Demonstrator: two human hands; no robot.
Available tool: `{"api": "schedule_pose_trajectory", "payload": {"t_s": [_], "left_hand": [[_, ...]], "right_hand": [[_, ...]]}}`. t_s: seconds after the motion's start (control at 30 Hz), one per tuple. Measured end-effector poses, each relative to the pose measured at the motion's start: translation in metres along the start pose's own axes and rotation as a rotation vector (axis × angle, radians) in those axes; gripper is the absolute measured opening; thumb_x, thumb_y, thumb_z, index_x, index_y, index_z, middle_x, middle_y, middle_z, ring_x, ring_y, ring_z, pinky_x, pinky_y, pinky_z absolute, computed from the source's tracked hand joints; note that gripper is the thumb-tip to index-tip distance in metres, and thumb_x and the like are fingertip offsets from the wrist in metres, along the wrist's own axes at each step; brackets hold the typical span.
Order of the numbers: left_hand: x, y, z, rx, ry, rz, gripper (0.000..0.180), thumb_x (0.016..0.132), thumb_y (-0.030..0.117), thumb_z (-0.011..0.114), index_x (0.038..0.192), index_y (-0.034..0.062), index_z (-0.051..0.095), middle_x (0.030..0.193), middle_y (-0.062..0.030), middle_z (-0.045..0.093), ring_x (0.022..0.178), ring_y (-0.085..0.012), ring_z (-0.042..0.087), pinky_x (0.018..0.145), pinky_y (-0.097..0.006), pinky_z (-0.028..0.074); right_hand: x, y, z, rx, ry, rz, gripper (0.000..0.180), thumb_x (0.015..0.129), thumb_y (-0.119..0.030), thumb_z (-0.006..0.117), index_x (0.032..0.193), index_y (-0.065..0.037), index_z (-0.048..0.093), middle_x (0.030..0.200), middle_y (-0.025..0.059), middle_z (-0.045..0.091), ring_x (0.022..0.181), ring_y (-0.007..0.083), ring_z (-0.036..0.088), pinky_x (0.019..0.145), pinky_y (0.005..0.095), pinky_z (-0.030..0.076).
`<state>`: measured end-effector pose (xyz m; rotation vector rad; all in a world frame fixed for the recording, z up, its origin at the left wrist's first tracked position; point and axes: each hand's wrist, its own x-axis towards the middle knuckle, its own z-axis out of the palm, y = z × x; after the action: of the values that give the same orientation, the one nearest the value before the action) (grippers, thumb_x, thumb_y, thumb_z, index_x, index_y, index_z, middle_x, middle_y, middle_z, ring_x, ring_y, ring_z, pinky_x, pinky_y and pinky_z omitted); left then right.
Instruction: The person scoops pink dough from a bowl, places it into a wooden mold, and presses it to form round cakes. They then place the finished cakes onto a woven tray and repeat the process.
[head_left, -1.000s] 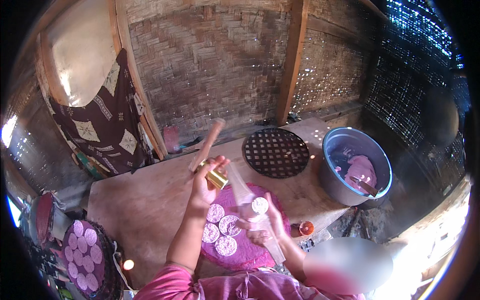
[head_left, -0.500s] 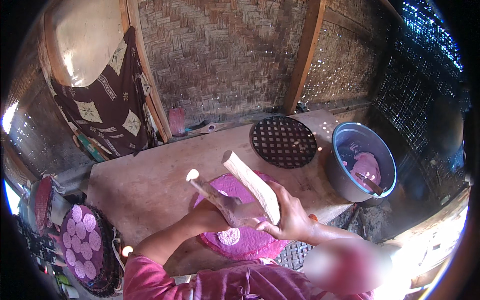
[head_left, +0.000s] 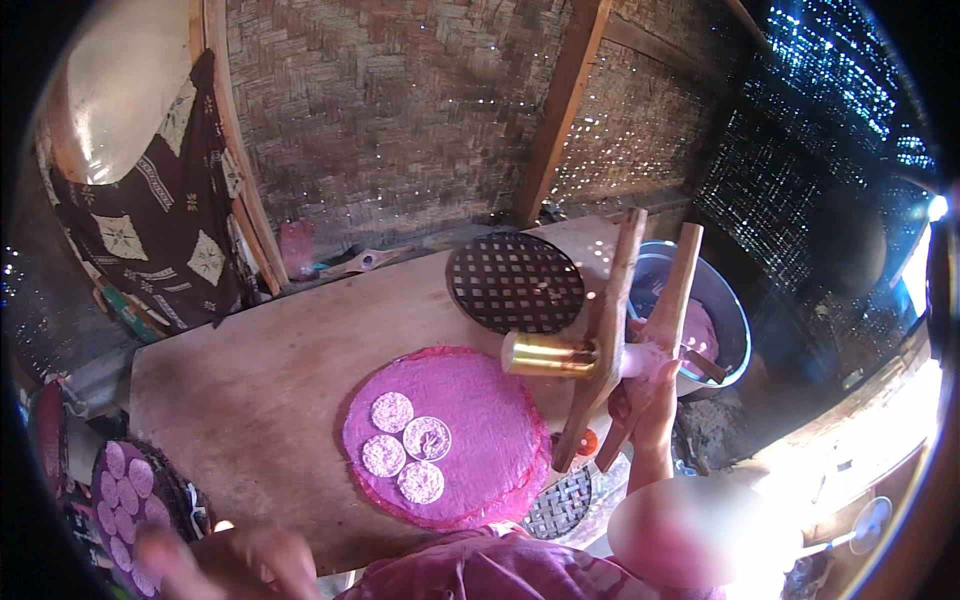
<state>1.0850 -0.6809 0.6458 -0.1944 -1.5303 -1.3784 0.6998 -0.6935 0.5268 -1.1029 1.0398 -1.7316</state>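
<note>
My right hand [head_left: 655,400] grips a wooden hand press [head_left: 605,350] with two long bar handles and a brass-coloured cylinder. The press is held up sideways, between the pink cloth and the bucket. At the lower left, my left hand [head_left: 230,562] is blurred, fingers apart, with nothing seen in it; it is close to a round tray [head_left: 130,500] of pink noodle rounds. On the table lies a round pink cloth [head_left: 480,430]. Several noodle rounds [head_left: 420,482] sit toward its left side; one has a raised rim around it.
A grey bucket [head_left: 738,335] with pink dough and a flat-bladed tool in it stands at the right end of the wooden table [head_left: 250,400]. Behind the cloth lies a dark woven tray [head_left: 515,285]. A patterned brown cloth [head_left: 150,220] hangs at the left by the woven wall.
My left hand has let go of the press and moved to the lower left. The press, in my right hand alone, has swung right and tipped sideways, uncovering the noodle rounds.
</note>
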Motion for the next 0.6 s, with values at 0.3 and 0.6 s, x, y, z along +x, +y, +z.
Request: {"api": "schedule_pose_trajectory", "payload": {"t_s": [0.3,0.6], "left_hand": [[0.01,0.008,-0.001,-0.563,-0.368,-0.194,0.065,0.086,0.048,0.062,0.127,0.0041,0.038,0.12,-0.0268,0.05,0.104,-0.0379,0.058,0.088,-0.043,0.047],[0.005,0.013,-0.005,-0.678,-0.414,-0.21,0.066,0.09,0.042,0.059,0.13,0.0036,0.025,0.128,-0.033,0.037,0.11,-0.0435,0.052,0.087,-0.041,0.046]], "right_hand": [[-0.006,0.0,-0.01,-0.057,0.111,-0.009,0.097,0.084,-0.078,0.043,0.142,-0.002,0.03,0.079,0.0037,0.058,0.041,0.0063,0.04,0.033,0.0205,0.03],[-0.009,0.01,-0.021,-0.024,0.129,-0.002,0.094,0.086,-0.077,0.041,0.143,-0.002,0.03,0.078,0.0034,0.058,0.04,0.0066,0.04,0.033,0.0206,0.031]]}}
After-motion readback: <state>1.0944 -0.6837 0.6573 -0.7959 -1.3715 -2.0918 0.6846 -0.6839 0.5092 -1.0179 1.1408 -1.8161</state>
